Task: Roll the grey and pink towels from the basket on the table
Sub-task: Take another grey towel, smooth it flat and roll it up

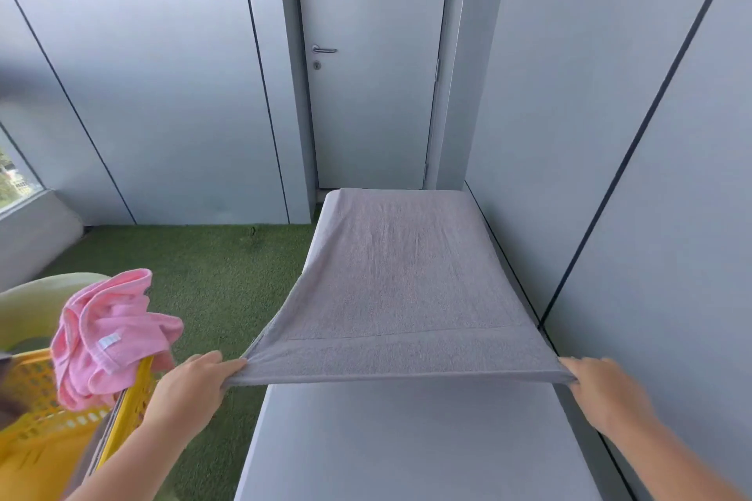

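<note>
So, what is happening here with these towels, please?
A person is spreading the grey towel along the narrow table. The left hand and the right hand each pinch a near corner, holding that edge stretched and lifted above the tabletop, while the far end lies flat. The pink towel hangs crumpled over the yellow basket on the left. Nothing is rolled yet.

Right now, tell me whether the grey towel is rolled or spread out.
Spread out, not rolled: the grey towel lies flat along the table, near edge held taut between the left hand and right hand.
</note>
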{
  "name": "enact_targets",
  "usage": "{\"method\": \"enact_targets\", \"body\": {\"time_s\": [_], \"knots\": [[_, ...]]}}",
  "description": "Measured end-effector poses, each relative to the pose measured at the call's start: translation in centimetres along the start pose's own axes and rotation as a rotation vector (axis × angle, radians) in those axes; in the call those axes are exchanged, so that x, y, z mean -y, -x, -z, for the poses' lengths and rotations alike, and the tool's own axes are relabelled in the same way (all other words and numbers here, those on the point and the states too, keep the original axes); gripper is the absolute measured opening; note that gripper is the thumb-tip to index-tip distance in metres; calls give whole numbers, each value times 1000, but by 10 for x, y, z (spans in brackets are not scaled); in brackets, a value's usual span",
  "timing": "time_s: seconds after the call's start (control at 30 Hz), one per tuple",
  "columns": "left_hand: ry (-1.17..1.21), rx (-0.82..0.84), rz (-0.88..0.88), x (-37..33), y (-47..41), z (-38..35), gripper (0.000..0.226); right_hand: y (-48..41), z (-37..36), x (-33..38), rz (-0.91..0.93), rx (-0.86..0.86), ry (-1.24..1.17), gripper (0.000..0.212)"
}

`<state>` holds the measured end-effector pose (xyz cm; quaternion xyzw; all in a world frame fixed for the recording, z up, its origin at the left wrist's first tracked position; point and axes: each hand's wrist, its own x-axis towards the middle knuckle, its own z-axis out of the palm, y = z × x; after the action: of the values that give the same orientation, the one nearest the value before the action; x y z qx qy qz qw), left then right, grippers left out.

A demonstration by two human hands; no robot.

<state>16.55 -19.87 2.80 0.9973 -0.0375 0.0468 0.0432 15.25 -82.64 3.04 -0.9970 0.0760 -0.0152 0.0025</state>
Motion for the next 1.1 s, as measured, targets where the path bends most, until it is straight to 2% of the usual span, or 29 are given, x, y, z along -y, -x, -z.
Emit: {"method": "enact_targets", "body": {"time_s": [0.17, 0.37, 0.5, 0.67, 0.87, 1.1], "knots": [[58, 60, -22, 5, 76, -36, 58, 73, -32, -22, -8, 59, 106, 15], [41, 132, 35, -6, 161, -57, 67, 152, -56, -53, 76, 9, 57, 60], [24, 167, 157, -16, 215, -67, 62, 198, -73, -64, 114, -2, -24, 70], [-11, 157, 251, -35, 281, -80, 69, 253, -88, -83, 191, -7, -96, 46], [45, 177, 445, -60, 331, -91, 63, 306, -96, -103, 184, 79, -201, 53], [61, 138, 494, -63, 345, -96, 62, 324, -100, -105, 134, 161, -249, 53]]}}
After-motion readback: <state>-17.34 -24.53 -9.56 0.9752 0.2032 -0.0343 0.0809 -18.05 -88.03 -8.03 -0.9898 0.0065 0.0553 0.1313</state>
